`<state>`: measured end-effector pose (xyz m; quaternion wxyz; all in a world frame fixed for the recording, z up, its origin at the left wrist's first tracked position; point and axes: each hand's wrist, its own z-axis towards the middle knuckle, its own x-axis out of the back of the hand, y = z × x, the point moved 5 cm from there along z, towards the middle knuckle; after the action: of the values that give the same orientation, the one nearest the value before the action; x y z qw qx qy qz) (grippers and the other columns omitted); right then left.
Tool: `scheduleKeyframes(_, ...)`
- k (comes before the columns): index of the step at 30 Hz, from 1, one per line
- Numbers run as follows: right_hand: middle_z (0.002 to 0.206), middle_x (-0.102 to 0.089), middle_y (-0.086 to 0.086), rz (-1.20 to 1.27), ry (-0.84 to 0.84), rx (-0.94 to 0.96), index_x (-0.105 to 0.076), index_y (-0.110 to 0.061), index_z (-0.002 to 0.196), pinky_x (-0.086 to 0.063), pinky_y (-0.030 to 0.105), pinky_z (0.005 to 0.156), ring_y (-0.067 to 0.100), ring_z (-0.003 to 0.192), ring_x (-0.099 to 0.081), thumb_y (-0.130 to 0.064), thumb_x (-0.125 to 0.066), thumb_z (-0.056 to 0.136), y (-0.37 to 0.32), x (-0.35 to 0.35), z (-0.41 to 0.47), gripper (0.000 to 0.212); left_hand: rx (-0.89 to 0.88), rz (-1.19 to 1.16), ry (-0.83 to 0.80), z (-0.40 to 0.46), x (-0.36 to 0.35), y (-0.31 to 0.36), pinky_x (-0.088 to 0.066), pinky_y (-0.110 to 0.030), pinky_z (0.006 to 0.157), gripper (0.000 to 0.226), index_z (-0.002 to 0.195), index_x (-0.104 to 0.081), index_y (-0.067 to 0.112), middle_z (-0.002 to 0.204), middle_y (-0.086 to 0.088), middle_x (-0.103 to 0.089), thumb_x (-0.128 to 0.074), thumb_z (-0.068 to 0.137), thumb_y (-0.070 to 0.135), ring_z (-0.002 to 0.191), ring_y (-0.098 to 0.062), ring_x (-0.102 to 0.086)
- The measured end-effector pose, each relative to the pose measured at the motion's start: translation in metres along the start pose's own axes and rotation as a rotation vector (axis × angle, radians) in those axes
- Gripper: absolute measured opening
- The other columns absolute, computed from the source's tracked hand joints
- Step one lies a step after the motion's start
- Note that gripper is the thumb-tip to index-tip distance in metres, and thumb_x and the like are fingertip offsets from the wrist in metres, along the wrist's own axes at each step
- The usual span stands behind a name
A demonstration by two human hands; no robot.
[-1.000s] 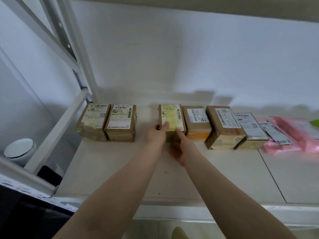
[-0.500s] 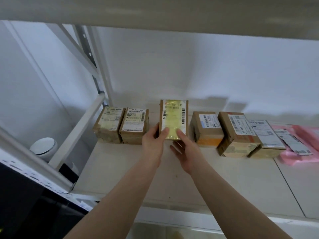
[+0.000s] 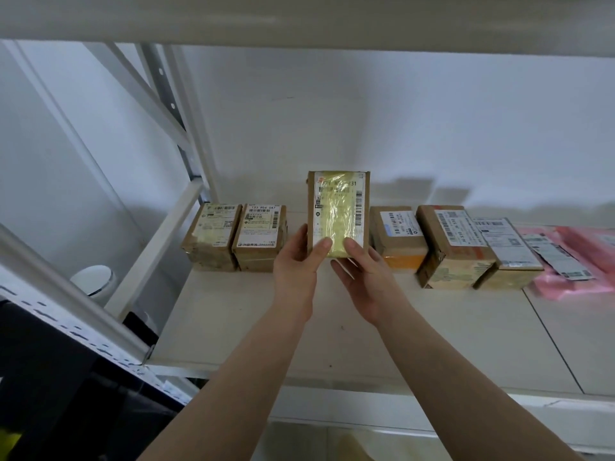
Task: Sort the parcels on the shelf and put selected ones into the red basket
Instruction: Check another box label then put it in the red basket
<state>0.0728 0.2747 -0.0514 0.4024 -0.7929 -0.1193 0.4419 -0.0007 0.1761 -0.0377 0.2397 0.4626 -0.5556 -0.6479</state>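
Holding a brown cardboard parcel upright above the shelf, both hands meet at its lower end in the head view. The left hand wraps the lower left edge, thumb on the yellowed taped label and fingers curled behind. The right hand cups the bottom right corner from below, thumb pressed on the front face. The parcel's label faces the camera, its long sides vertical, its top edge well below the upper shelf board.

Behind the hands a row of parcels lines the back of the shelf near the white wall. To the left, two brown boxes sit touching each other close to the shelf's left edge and the slanted white frame rail. A gap in the row lies between them and the boxes on the right, directly behind the lifted parcel. To the right stand a small box with orange tape, a larger tilted box leaning against it, and a flatter box touching that one. Pink mailer bags lie past them toward the right edge of the view.

The front half of the shelf surface, from the row to the front lip, is bare board crossed only by the two forearms. A seam in the board runs diagonally on the right. No red basket appears in view.
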Motion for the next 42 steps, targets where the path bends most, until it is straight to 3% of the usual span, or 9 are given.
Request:
scheduleKeyframes(6,0.125,-0.07,0.008,-0.023,0.0,0.014,-0.06,-0.01,0.132,-0.051,0.032,0.098,0.022,0.118,-0.065,-0.022,-0.076,0.076,-0.001,-0.003,-0.003,0.059,-0.037,0.019,-0.001,-0.006,-0.001,0.011,-0.051,-0.012,0.075,0.025,0.106,-0.07,0.026,0.101,0.007,-0.076,-0.067,0.089,0.008,0.096,-0.004,-0.071)
scheduleKeyframes(14,0.126,-0.068,0.006,-0.084,0.104,-0.035,-0.067,-0.013,0.116,-0.051,0.03,0.098,0.02,0.122,-0.058,-0.023,-0.075,0.085,0.005,-0.003,-0.004,0.034,0.046,0.046,0.122,-0.005,0.003,0.008,-0.046,-0.002,0.062,0.019,0.107,-0.069,0.021,0.097,0.01,-0.074,-0.071,0.088,0.018,0.085,0.003,-0.069)
scheduleKeyframes(17,0.117,-0.071,0.003,-0.116,0.148,-0.067,-0.07,-0.016,0.108,-0.051,0.027,0.09,0.015,0.115,-0.062,-0.028,-0.076,0.085,0.012,-0.001,0.0,0.027,0.138,0.031,0.178,-0.001,0.005,-0.002,-0.041,-0.007,0.066,0.039,0.122,-0.062,0.019,0.11,0.007,-0.068,-0.073,0.086,0.027,0.098,-0.004,-0.061)
scheduleKeyframes(23,0.108,-0.072,0.003,-0.223,0.259,-0.123,-0.066,-0.013,0.11,-0.051,0.033,0.1,0.015,0.105,-0.065,-0.037,-0.078,0.082,0.03,0.005,0.018,0.038,0.283,-0.021,0.322,0.006,0.015,-0.031,-0.038,-0.024,0.089,0.069,0.141,-0.047,0.009,0.135,-0.005,-0.056,-0.076,0.082,0.03,0.111,-0.012,-0.053)
scheduleKeyframes(27,0.127,-0.065,0.005,-0.315,0.277,-0.153,-0.054,-0.014,0.137,-0.047,0.044,0.107,0.024,0.119,-0.059,-0.053,-0.08,0.072,0.043,0.006,0.031,0.081,0.374,-0.064,0.434,0.013,0.021,-0.047,-0.039,-0.028,0.087,0.07,0.134,-0.052,0.006,0.13,-0.008,-0.06,-0.077,0.079,0.04,0.103,-0.018,-0.053)
scheduleKeyframes(31,0.132,-0.062,0.005,-0.438,0.321,-0.155,-0.05,-0.014,0.141,-0.045,0.044,0.106,0.026,0.122,-0.055,-0.054,-0.072,0.081,0.04,0.005,0.039,0.075,0.422,-0.051,0.488,0.021,0.027,-0.059,-0.044,-0.03,0.087,0.069,0.132,-0.055,0.007,0.127,-0.009,-0.062,-0.077,0.078,0.044,0.11,-0.025,-0.057)
scheduleKeyframes(36,0.126,-0.064,0.004,-0.621,0.344,-0.108,-0.052,-0.012,0.137,-0.05,0.04,0.096,0.023,0.111,-0.058,-0.064,-0.066,0.081,0.036,-0.001,0.05,0.078,0.407,-0.06,0.562,0.03,0.029,-0.061,-0.052,-0.033,0.087,0.046,0.106,-0.062,0.007,0.109,-0.01,-0.069,-0.077,0.078,0.041,0.093,-0.026,-0.063)
scheduleKeyframes(39,0.124,-0.065,0.006,-0.772,0.366,-0.092,-0.06,-0.016,0.128,-0.047,0.044,0.101,0.026,0.115,-0.057,-0.081,-0.057,0.07,0.034,-0.004,0.053,0.087,0.436,-0.012,0.615,0.032,0.032,-0.062,-0.055,-0.034,0.086,0.06,0.11,-0.062,0.002,0.105,-0.009,-0.069,-0.076,0.076,0.05,0.094,-0.027,-0.067)
scheduleKeyframes(42,0.135,-0.048,0.016,-0.975,0.433,-0.117,-0.06,-0.02,0.132,-0.037,0.047,0.109,0.035,0.129,-0.041,-0.084,-0.048,0.075,0.029,-0.001,0.053,0.086,0.401,-0.002,0.644,0.036,0.035,-0.063,-0.054,-0.031,0.084,0.067,0.115,-0.062,0.003,0.109,-0.009,-0.07,-0.079,0.072,0.051,0.094,-0.026,-0.067)
